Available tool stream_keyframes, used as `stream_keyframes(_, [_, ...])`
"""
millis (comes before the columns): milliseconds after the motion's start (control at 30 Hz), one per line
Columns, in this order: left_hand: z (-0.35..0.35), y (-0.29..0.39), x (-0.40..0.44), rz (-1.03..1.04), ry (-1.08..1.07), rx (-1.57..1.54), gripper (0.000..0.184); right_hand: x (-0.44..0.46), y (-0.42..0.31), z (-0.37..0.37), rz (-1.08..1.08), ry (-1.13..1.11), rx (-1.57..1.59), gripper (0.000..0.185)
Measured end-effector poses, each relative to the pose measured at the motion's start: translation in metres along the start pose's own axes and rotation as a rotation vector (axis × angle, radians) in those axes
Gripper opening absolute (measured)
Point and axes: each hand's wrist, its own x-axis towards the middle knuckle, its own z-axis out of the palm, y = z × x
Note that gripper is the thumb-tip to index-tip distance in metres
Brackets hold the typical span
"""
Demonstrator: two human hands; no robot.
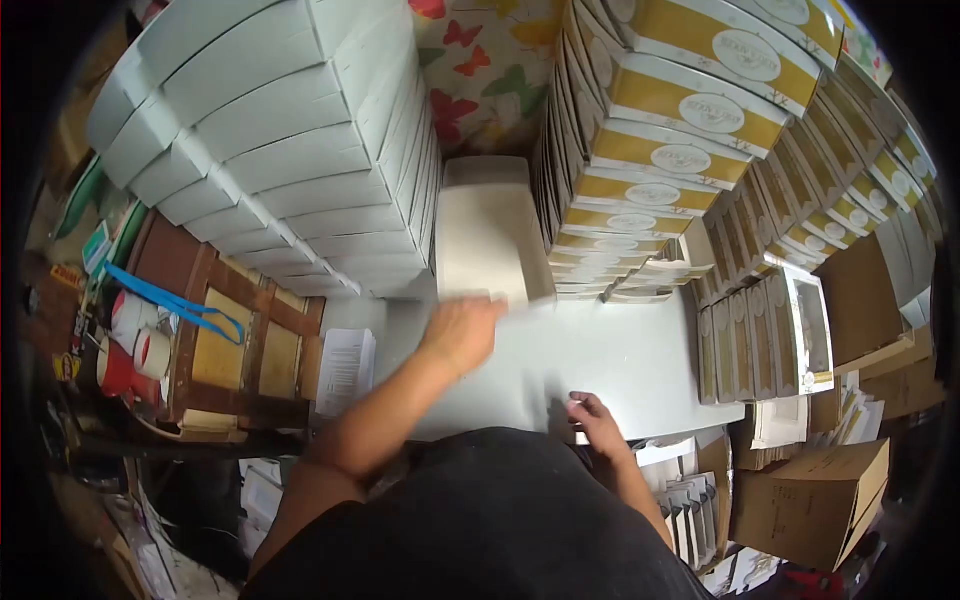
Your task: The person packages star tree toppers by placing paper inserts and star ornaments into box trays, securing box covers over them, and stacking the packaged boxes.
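Note:
An open white cardboard box (485,235) sits at the back of the white tabletop between two tall stacks, its near end smeared by motion. My left hand (463,335) is at that near edge, fingers curled over it and slightly blurred. My right hand (598,425) hovers low at the table's front edge, close to my body. Its fingers are loosely bent and apart, and I see nothing held in them.
White boxes (300,150) rise in a stack on the left; gold-and-white boxes (680,160) are piled on the right. A paper stack (346,370) lies at left. Windowed boxes (765,335) stand at right, above a brown carton (810,500). A wooden crate (225,340) borders the left side.

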Motion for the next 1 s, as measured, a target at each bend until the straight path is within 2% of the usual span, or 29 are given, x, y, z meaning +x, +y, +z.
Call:
stream_keyframes(67, [0.032, 0.002, -0.052, 0.143, -0.285, -0.278, 0.016, -0.009, -0.012, 0.001, 0.051, -0.041, 0.385, 0.057])
stream_keyframes(133, [0.081, 0.005, -0.085, 0.253, -0.405, -0.404, 0.016, -0.008, -0.025, -0.002, 0.111, -0.097, 0.739, 0.059])
stream_keyframes(200, [0.121, -0.002, -0.097, 0.197, -0.461, -0.45, 0.02, 0.005, -0.037, 0.007, 0.162, -0.106, 0.694, 0.057])
stream_keyframes(233, [0.118, -0.002, -0.099, 0.134, -0.454, -0.466, 0.02, 0.014, -0.042, 0.021, 0.202, -0.112, 0.666, 0.056])
stream_keyframes(300, [0.115, -0.01, -0.104, -0.031, -0.568, -0.688, 0.022, 0.019, -0.041, 0.055, 0.294, -0.134, 0.591, 0.053])
stream_keyframes(367, [0.12, -0.026, -0.123, -0.209, -0.198, -0.883, 0.026, 0.027, -0.022, 0.065, 0.305, -0.204, 0.537, 0.051])
stream_keyframes(400, [0.129, -0.041, -0.134, -0.418, -0.006, -1.015, 0.033, 0.031, -0.004, 0.062, 0.293, -0.216, 0.525, 0.049])
stream_keyframes(467, [0.151, -0.09, -0.164, -0.674, 0.384, -0.563, 0.04, 0.029, 0.027, 0.055, 0.274, -0.21, 0.526, 0.044])
stream_keyframes(500, [0.116, -0.098, -0.178, -0.928, 0.282, -0.219, 0.044, 0.024, 0.031, 0.054, 0.29, -0.2, 0.526, 0.044])
stream_keyframes(533, [0.111, -0.121, -0.197, -1.065, 0.125, -0.032, 0.044, 0.022, 0.031, 0.054, 0.293, -0.197, 0.517, 0.044])
stream_keyframes(600, [0.15, -0.177, -0.25, -1.113, 0.121, -0.123, 0.042, 0.024, 0.027, 0.053, 0.286, -0.188, 0.501, 0.043])
stream_keyframes(633, [0.164, -0.2, -0.271, -1.078, 0.106, -0.33, 0.038, 0.022, 0.024, 0.053, 0.281, -0.181, 0.495, 0.042])
stream_keyframes(700, [0.177, -0.208, -0.293, -1.123, 0.357, -0.674, 0.036, 0.023, 0.021, 0.053, 0.284, -0.166, 0.494, 0.042])
stream_keyframes(833, [0.184, -0.228, -0.301, -1.093, 0.324, -0.696, 0.036, 0.029, 0.021, 0.058, 0.279, -0.148, 0.504, 0.042])
stream_keyframes(967, [0.15, -0.212, -0.298, -1.053, 0.128, -0.56, 0.034, 0.025, 0.026, 0.063, 0.256, -0.096, 0.474, 0.043])
stream_keyframes(1000, [0.16, -0.221, -0.303, -1.02, 0.112, -0.535, 0.035, 0.025, 0.025, 0.065, 0.247, -0.094, 0.476, 0.043])
